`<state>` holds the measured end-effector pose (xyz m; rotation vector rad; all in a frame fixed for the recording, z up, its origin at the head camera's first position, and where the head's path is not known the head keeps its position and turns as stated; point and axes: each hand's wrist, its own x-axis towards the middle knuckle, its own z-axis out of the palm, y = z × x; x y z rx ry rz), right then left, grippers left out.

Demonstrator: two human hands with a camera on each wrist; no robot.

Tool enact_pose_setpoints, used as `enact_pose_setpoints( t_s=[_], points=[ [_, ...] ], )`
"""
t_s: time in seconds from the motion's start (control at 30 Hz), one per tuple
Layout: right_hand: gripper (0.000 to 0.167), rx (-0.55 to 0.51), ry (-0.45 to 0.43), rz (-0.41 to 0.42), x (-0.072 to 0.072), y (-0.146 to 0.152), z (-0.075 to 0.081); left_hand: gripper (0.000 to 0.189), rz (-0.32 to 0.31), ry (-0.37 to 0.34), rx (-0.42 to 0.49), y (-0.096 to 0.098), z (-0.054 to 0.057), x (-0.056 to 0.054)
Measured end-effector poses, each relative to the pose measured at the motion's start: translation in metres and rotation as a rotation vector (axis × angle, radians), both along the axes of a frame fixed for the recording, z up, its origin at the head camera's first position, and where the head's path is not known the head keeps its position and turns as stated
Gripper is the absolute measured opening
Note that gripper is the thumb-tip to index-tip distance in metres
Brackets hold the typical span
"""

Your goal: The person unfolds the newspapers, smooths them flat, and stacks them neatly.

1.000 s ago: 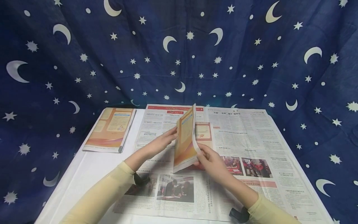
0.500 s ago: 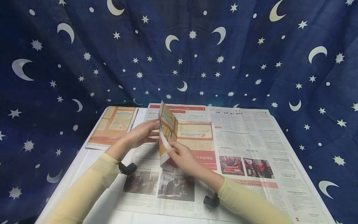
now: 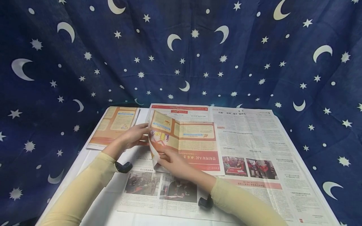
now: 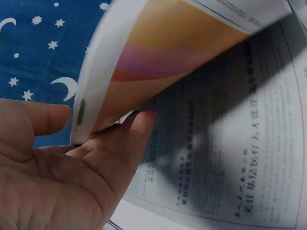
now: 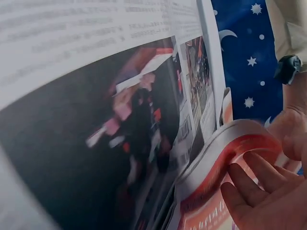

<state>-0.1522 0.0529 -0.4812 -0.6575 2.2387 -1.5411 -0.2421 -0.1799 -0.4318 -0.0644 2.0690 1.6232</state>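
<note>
A folded newspaper sheet (image 3: 198, 144), orange and red, lies partly unfolded over a wide spread newspaper (image 3: 243, 138). Its left leaf (image 3: 164, 131) stands raised and tilted leftward. My left hand (image 3: 135, 135) is at that leaf's outer edge; in the left wrist view the palm faces up, with the thumb apart and the fingers reaching beneath the leaf (image 4: 158, 52). My right hand (image 3: 175, 161) is at the leaf's near corner. In the right wrist view its fingers (image 5: 249, 187) lie extended and spread against the red inner side. Its thumb is hidden there.
A folded orange newspaper (image 3: 113, 125) lies at the left back of the white table (image 3: 99, 191). Behind the table hangs a dark blue cloth (image 3: 181, 56) with moons and stars. Dark bands (image 3: 123, 167) sit on both wrists.
The leaf has swung from nearly upright in the middle over to the left, uncovering the printed inside. Both hands have moved left with it.
</note>
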Motion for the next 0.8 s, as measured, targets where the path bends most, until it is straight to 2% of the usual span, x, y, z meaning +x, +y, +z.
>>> enact_pose_setpoints(
  t_s=[0.07, 0.13, 0.23, 0.33, 0.47, 0.6, 0.8],
  points=[
    [0.052, 0.003, -0.004, 0.010, 0.001, 0.011, -0.001, 0.069, -0.008, 0.009, -0.021, -0.002, -0.003, -0.001],
    [0.051, 0.013, -0.010, -0.021, 0.001, 0.026, -0.001, 0.068, -0.018, 0.013, -0.032, -0.005, -0.006, -0.002],
    [0.052, 0.023, -0.003, -0.111, -0.004, 0.055, -0.001, 0.070, -0.018, 0.012, -0.058, -0.009, -0.013, -0.003],
    [0.052, 0.057, 0.019, -0.238, -0.012, 0.089, -0.001, 0.071, -0.013, 0.015, -0.087, -0.012, -0.020, -0.003],
    [0.056, 0.133, 0.002, -0.375, -0.018, 0.137, -0.003, 0.072, -0.014, 0.046, -0.117, -0.016, -0.029, 0.001],
    [0.061, 0.167, -0.076, -0.450, -0.018, 0.179, -0.006, 0.072, -0.017, 0.075, -0.114, -0.018, -0.038, 0.007],
    [0.067, 0.083, -0.221, -0.505, -0.015, 0.210, -0.008, 0.075, -0.012, 0.102, -0.104, -0.017, -0.048, 0.009]
  ],
)
